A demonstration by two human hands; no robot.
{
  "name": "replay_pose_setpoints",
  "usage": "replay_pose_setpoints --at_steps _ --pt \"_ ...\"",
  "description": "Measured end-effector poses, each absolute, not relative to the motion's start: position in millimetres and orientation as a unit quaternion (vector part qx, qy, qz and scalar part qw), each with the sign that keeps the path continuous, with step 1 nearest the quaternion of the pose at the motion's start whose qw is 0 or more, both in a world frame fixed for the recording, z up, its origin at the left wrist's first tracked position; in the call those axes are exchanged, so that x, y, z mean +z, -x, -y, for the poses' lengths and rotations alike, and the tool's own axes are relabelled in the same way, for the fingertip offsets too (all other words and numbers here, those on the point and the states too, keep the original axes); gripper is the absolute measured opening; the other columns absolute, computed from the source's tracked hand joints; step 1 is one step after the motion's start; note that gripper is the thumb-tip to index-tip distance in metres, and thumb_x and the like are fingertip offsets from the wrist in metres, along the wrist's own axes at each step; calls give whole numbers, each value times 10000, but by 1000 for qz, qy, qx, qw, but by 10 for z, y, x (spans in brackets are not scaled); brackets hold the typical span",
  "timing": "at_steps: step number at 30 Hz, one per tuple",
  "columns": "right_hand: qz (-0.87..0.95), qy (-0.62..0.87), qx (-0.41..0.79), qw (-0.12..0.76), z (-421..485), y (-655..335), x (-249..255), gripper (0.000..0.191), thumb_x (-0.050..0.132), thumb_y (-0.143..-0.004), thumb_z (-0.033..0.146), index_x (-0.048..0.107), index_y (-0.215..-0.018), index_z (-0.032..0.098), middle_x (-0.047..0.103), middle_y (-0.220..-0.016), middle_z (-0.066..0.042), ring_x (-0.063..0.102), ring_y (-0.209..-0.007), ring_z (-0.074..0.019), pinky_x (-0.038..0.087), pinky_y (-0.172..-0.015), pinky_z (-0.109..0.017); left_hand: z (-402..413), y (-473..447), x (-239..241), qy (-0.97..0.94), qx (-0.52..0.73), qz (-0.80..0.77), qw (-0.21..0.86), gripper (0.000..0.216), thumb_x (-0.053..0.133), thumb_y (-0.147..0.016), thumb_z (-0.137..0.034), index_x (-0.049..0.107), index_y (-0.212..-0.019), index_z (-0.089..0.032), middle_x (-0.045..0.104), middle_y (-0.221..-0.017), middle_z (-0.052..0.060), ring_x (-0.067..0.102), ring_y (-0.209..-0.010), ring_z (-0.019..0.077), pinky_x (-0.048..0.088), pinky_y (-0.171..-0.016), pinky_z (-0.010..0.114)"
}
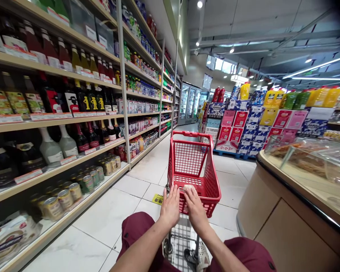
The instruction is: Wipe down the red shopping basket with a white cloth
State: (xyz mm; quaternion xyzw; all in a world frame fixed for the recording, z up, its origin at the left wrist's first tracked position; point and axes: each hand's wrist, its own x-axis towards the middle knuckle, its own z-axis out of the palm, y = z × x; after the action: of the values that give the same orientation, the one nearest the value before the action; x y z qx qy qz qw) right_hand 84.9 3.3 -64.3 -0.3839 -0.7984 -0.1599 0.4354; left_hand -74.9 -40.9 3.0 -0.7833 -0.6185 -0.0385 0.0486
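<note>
Forearms (143, 245) fwd, L/R hands (170, 207) (195, 206) on red cart (212, 189).

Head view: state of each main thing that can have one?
Red plastic shopping cart: upright
Left bare hand: on cart's near edge, fingers extended
Right bare hand: likewise
Gold metal cans: upright
Yellow rectangular floor marking: lying flat
Multicoloured cardboard cartons: stacked
White ceiling tube lights: lit

From close behind and above a shopping cart (212, 180), a head-worn camera faces forward and downward, taking in shelves (25, 125) to the cart's left, a counter (272, 196) to its right and stacked boxes (240, 119) beyond it.
</note>
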Motion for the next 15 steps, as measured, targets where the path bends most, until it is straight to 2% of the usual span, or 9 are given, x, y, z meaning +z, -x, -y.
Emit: replay_pose_setpoints --at_steps 6,12,15 --pt "756 472 -148 429 -32 -1070 -581 591 276 -816 50 194 -1370 238 323 -1391 -62 219 -1298 -193 274 -1034 -458 406 747 15 782 -34 620 48 688 364 -728 -209 157 -1365 -53 109 -1446 113 10 -1330 227 52 -1062 482" --pt "814 380 -158 410 -13 -916 -604 590 309 -821 57 201 -1367 248 359 -1372 -51 225 -1295 -195 326 -1006 -445 388 709 -66 805 -37 587 74 671 356 -744 -227 159 -1370 -87 144 -1447 91 25 -1331 220 42 -1066 480" --pt "775 455 -155 410 -9 -1100 -580 585 304 -817 64 205 -1367 237 316 -1395 -55 239 -1291 -194 297 -1023 -442 400 682 -72 807 -36 586 64 705 371 -727 -229 132 -1373 -76 118 -1451 95 2 -1331 219 38 -1066 480"
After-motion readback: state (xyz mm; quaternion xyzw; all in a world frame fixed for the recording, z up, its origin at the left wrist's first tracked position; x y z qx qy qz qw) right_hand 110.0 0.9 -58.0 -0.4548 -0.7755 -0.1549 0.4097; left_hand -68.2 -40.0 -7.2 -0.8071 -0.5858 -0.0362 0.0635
